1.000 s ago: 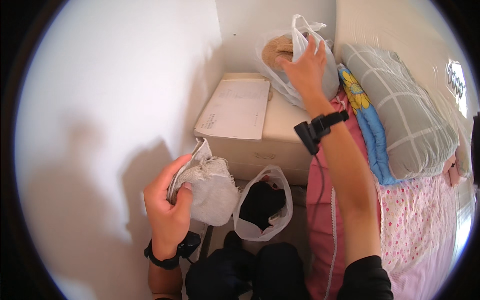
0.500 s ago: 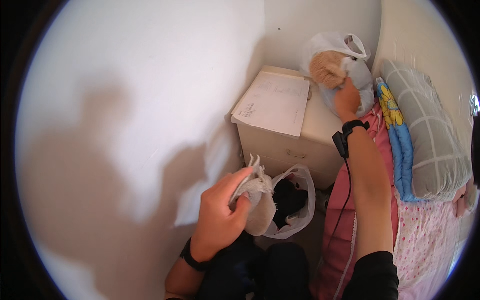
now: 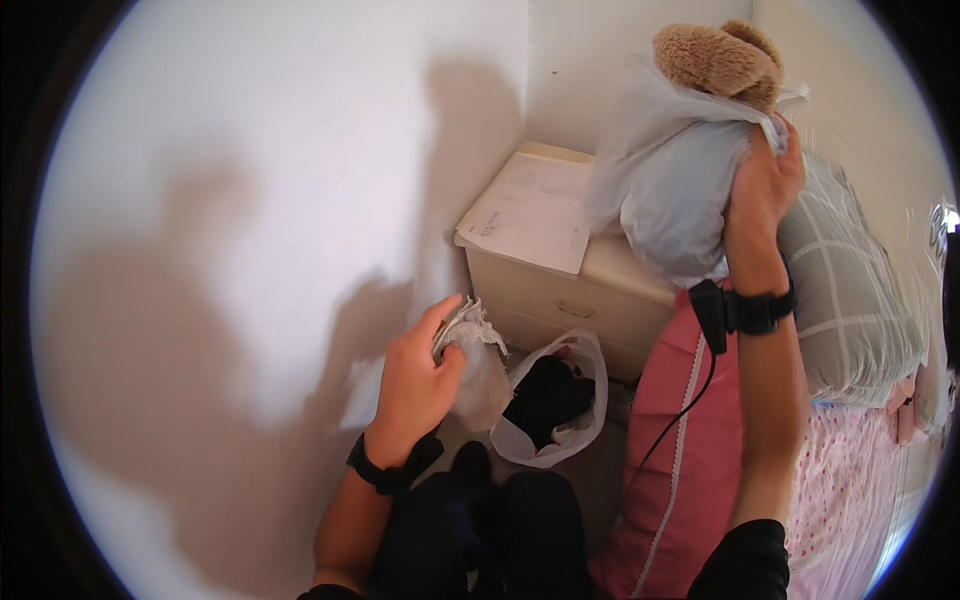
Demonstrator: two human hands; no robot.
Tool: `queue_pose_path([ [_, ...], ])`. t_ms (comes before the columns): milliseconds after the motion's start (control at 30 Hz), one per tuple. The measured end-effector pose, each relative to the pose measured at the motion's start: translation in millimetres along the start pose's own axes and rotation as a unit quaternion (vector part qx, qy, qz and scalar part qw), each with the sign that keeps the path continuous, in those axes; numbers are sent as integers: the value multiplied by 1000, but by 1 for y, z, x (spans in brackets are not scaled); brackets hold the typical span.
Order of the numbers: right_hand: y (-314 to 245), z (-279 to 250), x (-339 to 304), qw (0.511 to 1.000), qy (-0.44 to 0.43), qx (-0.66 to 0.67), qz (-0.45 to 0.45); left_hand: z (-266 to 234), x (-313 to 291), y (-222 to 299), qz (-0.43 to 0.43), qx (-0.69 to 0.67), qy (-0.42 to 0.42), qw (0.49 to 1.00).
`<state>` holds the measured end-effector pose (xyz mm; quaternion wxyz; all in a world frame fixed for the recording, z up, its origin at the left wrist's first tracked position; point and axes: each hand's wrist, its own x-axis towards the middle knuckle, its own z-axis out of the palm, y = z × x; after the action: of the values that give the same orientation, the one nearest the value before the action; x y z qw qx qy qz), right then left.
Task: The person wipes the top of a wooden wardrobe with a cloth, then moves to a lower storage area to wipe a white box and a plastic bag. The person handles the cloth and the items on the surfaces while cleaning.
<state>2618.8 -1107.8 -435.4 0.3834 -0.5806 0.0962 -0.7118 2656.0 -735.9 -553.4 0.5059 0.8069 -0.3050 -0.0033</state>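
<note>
My left hand is closed on a pale beige sock with a frayed-looking cuff, its foot part hanging down. Up at the right, my right hand grips the rim of a translucent white plastic bag and holds it raised by the corner of the cabinet. Out of the bag's mouth sticks a fluffy brown thing; its kind cannot be told. On the floor below, an open white plastic bag holds black cloth and other things that are mostly hidden.
A cream drawer cabinet stands in the corner with white papers on top. At the right lie a pink quilted cover, a grey checked pillow and a floral sheet. The white wall rises at the left.
My right hand has lifted the bag up and toward me, and the brown fluffy thing now rises above its rim. My left hand has shifted slightly left with the sock.
</note>
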Motion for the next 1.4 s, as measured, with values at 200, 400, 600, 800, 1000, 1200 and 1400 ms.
queue_pose_path([
  [200, -89, -52, -37, 981, -16, 177, 80, 2, 1, 23, -25, -29, -18, 999],
  [400, -76, -66, -68, 930, -148, 252, 222, -25, 13, 54, -9, -299, -105, 948],
  [600, -93, -41, -113, 869, -373, 276, 169, -37, 14, 60, -38, -223, -64, 972],
  [800, -85, -48, -97, 788, -567, 216, 104, -53, 3, 41, 20, -247, 19, 969],
  [1000, -63, -50, -92, 712, -690, 101, 82, -59, -8, 53, 61, -225, 51, 971],
  [1200, -59, -41, -106, 620, -768, 106, 120, -76, -32, 44, 63, -126, 120, 983],
  [1400, -56, -35, -142, 605, -763, 158, 165, -102, -59, 24, 87, -72, 68, 991],
])
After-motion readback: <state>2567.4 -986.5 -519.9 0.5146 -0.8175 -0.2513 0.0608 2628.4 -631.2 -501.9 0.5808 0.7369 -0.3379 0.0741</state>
